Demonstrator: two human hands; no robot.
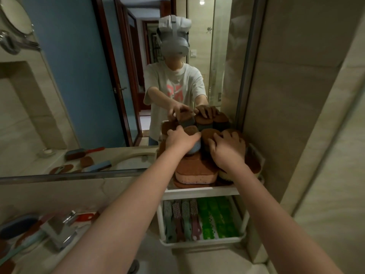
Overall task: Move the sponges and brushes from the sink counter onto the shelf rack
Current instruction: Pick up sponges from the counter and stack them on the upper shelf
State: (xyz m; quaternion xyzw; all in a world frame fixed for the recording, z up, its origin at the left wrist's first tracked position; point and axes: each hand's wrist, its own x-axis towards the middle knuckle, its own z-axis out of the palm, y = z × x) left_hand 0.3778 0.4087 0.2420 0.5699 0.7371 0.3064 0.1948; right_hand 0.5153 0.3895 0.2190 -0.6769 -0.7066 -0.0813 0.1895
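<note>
A white shelf rack [201, 191] stands against the mirror at the right. Its top tier is piled with brown-topped sponges [189, 167]. My left hand [180, 140] grips a blue sponge with a brown top [194, 148] that stands upright on the pile. My right hand [227, 150] lies flat on the neighbouring brown sponges, pressing them, fingers spread. The lower tier holds several pink and grey brushes [182, 220] and green brushes [217, 216] laid side by side. At the lower left, more brushes and sponges [17, 226] lie on the sink counter.
A chrome faucet [59, 228] rises from the counter at the lower left. The large mirror [88, 76] behind the rack reflects a person with a headset and the counter items. A tiled wall [296, 115] closes in the rack's right side.
</note>
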